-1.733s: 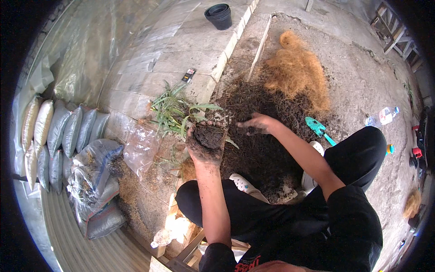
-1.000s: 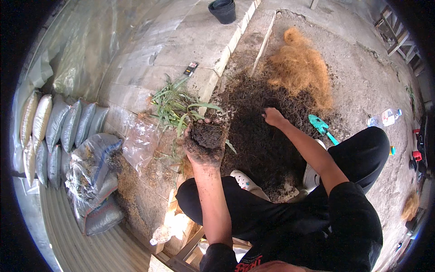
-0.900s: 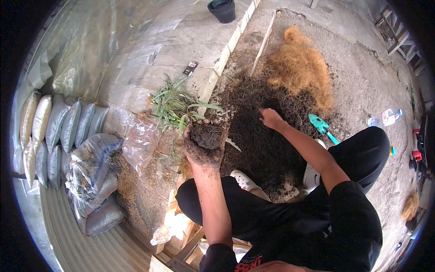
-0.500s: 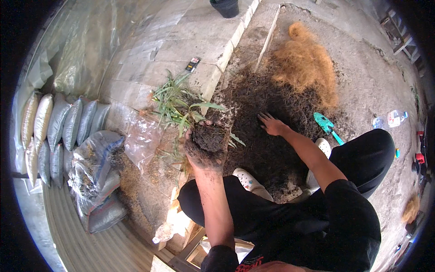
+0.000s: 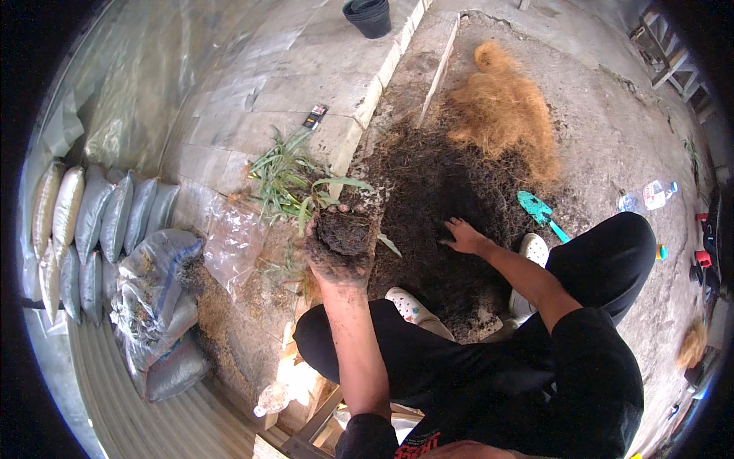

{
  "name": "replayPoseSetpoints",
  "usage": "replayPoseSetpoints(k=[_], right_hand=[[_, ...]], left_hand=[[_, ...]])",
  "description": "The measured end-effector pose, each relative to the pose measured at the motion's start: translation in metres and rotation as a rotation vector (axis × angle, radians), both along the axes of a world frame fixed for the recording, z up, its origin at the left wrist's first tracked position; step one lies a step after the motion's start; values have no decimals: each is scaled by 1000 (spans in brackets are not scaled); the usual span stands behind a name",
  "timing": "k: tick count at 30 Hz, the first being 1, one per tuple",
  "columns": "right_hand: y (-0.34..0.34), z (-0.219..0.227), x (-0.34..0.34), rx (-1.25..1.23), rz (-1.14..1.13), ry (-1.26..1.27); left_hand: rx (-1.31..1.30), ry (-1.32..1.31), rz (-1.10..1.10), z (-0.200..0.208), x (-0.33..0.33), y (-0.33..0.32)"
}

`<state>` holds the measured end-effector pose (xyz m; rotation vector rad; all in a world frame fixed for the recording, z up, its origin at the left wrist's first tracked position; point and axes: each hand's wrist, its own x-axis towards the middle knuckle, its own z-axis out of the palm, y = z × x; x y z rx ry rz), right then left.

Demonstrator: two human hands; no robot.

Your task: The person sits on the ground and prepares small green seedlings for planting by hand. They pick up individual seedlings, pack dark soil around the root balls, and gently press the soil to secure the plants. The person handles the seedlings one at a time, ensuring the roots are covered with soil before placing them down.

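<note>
My left hand (image 5: 336,264), caked with dirt, cups a dark root ball (image 5: 344,232) from below, fingertips curled up at its far side. Long green leaves (image 5: 340,182) stick out beside the root ball and overlap a leafy clump of plants (image 5: 279,176) behind it. My right hand (image 5: 464,236) rests at the dark soil heap (image 5: 428,180), fingers apart and bent down against it. Nothing shows in that hand. A teal hand trowel (image 5: 541,214) lies to the right of the soil.
Brown coconut fibre (image 5: 505,115) is piled beyond the soil. Black pots (image 5: 368,18) stand at the far edge. Filled bags (image 5: 95,206) line the left, with a torn sack (image 5: 157,283) nearer. A clear plastic bag (image 5: 233,245) and plastic bottles (image 5: 656,195) lie about.
My right hand has drawn back toward me over the soil, its fingers more bent. My left hand still holds the root ball in about the same place. The whole view has shifted slightly.
</note>
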<state>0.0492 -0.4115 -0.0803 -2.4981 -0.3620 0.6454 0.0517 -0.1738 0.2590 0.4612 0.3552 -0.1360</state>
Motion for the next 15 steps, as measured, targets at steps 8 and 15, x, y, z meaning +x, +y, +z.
replayPoseSetpoints(k=[8, 15], right_hand=[[-7, 27, 21, 194, -413, 270], [-30, 84, 35, 1161, -899, 872]], left_hand=[[-1, -58, -33, -12, 3, 3], [-9, -66, 0, -20, 7, 6]])
